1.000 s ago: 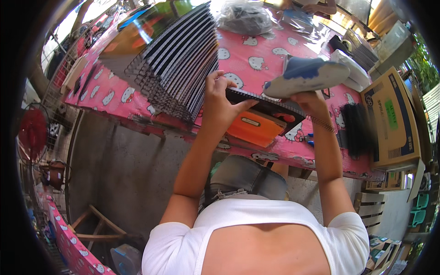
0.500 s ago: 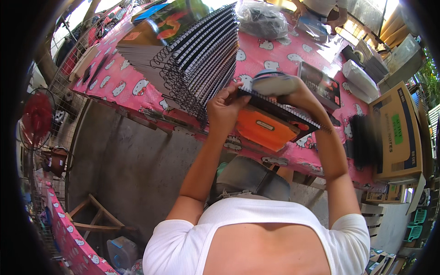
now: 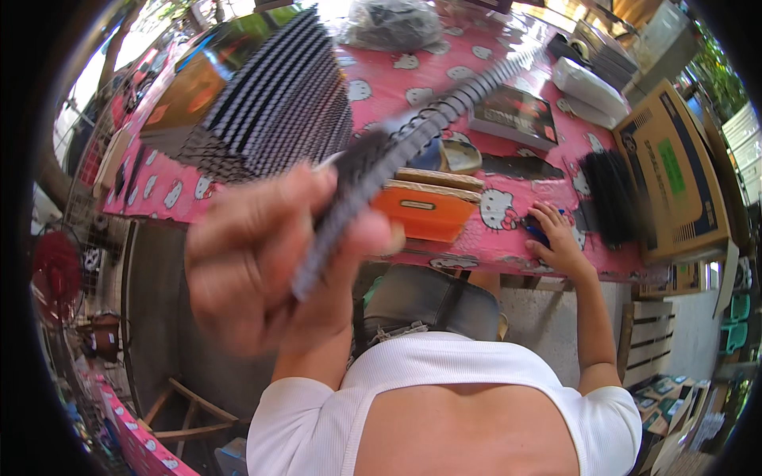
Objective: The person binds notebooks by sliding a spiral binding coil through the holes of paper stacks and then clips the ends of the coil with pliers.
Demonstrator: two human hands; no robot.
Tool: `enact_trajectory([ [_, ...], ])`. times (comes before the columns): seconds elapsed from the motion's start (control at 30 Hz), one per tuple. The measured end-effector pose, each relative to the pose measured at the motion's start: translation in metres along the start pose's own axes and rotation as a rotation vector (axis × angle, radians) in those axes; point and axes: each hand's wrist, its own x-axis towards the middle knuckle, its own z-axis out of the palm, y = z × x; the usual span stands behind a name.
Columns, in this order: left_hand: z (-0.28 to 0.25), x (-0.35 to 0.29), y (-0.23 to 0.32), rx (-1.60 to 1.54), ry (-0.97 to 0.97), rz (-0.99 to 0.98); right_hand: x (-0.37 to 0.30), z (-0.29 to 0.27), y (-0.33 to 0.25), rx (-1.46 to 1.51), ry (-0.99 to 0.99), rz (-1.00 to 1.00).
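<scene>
My left hand (image 3: pixel 270 246) is raised close to the camera and blurred. It pinches a spiral notebook (image 3: pixel 429 119) by one end, its coiled edge slanting up to the right. On the table's near right part, my right hand (image 3: pixel 559 242) curls over a small blue tool (image 3: pixel 536 231), mostly covered by the fingers. A tall stack of spiral notebooks (image 3: pixel 278 103) leans at the left, coils facing me. Below the held notebook sits an orange box (image 3: pixel 429 213) with a label holder, and a roll of tape (image 3: pixel 460 156) lies behind it.
A dark-covered notebook pile (image 3: pixel 516 117) lies farther back. At the right stand black coils (image 3: pixel 611 198) and an open cardboard carton (image 3: pixel 675 170). Plastic-wrapped bundles (image 3: pixel 393 24) rest at the back of the pink patterned table (image 3: pixel 381 67). A wooden stand (image 3: pixel 190 412) is on the floor.
The notebook, earlier held low over the orange box by both hands, is lifted toward the camera by my left hand. My right hand has left it and moved down right onto the blue tool.
</scene>
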Motion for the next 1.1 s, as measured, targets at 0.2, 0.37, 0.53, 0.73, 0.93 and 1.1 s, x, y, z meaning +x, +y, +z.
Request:
enact_trajectory([
  [0.2, 0.017, -0.078, 0.006, 0.115, -0.547, -0.348, 0.003, 0.009, -0.045, -0.076, 0.310, 0.314],
  [0.37, 0.036, -0.098, 0.009, 0.077, -0.327, -0.572, -0.002, -0.015, -0.149, 0.549, 0.464, -0.177],
  [0.53, 0.043, -0.094, 0.012, 0.064, -0.274, -0.572, -0.002, -0.007, -0.171, 0.438, 0.565, -0.178],
  [0.73, 0.033, -0.094, 0.004, 0.083, -0.289, -0.336, 0.009, 0.010, -0.151, 2.225, -0.483, 0.175],
  [0.93, -0.006, 0.050, -0.027, 0.398, 0.004, 0.038, 0.025, 0.026, -0.038, 0.874, 0.497, 0.217],
  [1.1, -0.143, 0.156, -0.033, 0.459, 0.675, -0.068, 0.062, 0.022, -0.029, 0.002, 0.602, 0.043],
])
